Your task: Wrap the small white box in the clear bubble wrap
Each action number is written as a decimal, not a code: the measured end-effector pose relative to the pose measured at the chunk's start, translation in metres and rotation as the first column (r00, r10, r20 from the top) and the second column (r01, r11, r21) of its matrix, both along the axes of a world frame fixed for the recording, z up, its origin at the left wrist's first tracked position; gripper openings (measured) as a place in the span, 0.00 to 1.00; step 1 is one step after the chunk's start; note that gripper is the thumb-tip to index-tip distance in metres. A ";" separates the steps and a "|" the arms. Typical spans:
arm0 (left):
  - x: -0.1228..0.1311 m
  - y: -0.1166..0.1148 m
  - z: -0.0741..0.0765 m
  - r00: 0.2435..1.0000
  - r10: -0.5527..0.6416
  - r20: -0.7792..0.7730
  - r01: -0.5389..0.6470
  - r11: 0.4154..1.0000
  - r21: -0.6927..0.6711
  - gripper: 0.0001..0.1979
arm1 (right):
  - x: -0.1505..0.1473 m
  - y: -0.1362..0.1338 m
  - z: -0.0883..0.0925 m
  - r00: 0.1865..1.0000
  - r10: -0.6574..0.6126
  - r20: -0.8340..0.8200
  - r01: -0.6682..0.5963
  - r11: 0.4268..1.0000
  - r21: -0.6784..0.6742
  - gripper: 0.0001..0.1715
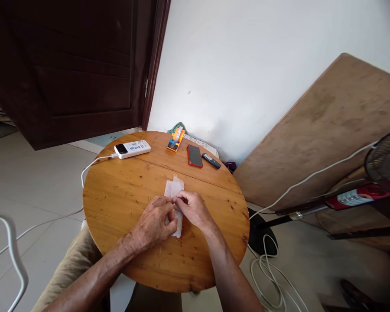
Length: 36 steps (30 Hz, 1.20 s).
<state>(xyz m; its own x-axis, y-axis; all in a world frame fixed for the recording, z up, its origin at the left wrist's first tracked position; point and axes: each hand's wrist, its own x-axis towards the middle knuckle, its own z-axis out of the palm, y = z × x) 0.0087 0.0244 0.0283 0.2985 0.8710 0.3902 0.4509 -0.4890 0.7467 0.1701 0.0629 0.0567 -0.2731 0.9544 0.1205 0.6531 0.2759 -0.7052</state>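
Observation:
A flat, oblong bundle in whitish, semi-clear wrapping lies on the round wooden table; what is inside cannot be made out. My left hand rests over its left side, fingers curled and fingertips pinched at the middle of the wrapping. From the right, my right hand meets it there, thumb and forefinger pressed together on the same spot. The fingertips of both hands nearly touch, and they hide the bundle's middle. Its far end and a strip of its near end show.
Along the table's far side are a white power bank with a plugged-in cable, an orange tape dispenser, a red-edged phone and a small dark device. A wooden board leans on the wall; a fan stands right.

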 end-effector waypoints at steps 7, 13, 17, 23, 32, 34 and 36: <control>-0.002 -0.005 0.005 0.995 -0.065 -0.080 0.079 0.982 0.173 0.18 | 0.010 0.006 -0.011 0.991 0.064 -0.116 -0.084 0.980 -0.179 0.17; -0.004 -0.002 0.009 0.982 -0.141 -0.124 0.160 0.974 0.158 0.16 | 0.019 0.011 -0.015 0.956 -0.133 -0.263 0.080 0.976 -0.203 0.11; -0.004 -0.002 0.007 0.983 -0.140 -0.115 0.158 0.975 0.159 0.15 | 0.028 0.019 -0.010 0.898 -0.354 -0.260 0.290 0.923 -0.253 0.14; -0.002 -0.003 0.006 0.987 -0.139 -0.080 0.149 0.978 0.146 0.15 | 0.021 0.038 -0.003 0.921 -0.301 -0.246 0.203 0.912 -0.355 0.12; -0.003 -0.006 0.008 0.988 -0.143 -0.054 0.149 0.980 0.132 0.15 | 0.010 0.050 -0.018 0.912 -0.247 -0.327 0.134 0.934 -0.332 0.15; -0.002 -0.005 0.008 0.990 -0.128 -0.056 0.135 0.980 0.143 0.15 | 0.009 0.051 -0.022 0.895 -0.272 -0.354 0.176 0.944 -0.280 0.15; -0.001 -0.003 0.009 0.993 -0.105 -0.063 0.113 0.982 0.153 0.14 | 0.008 0.053 -0.026 0.877 -0.296 -0.378 0.225 0.949 -0.223 0.14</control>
<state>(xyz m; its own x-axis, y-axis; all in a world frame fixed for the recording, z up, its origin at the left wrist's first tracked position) 0.0072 0.0219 0.0370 0.4127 0.7619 0.4991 0.4263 -0.6458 0.6333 0.1784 0.1159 0.0309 0.0260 0.9997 -0.0009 0.3356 -0.0096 -0.9419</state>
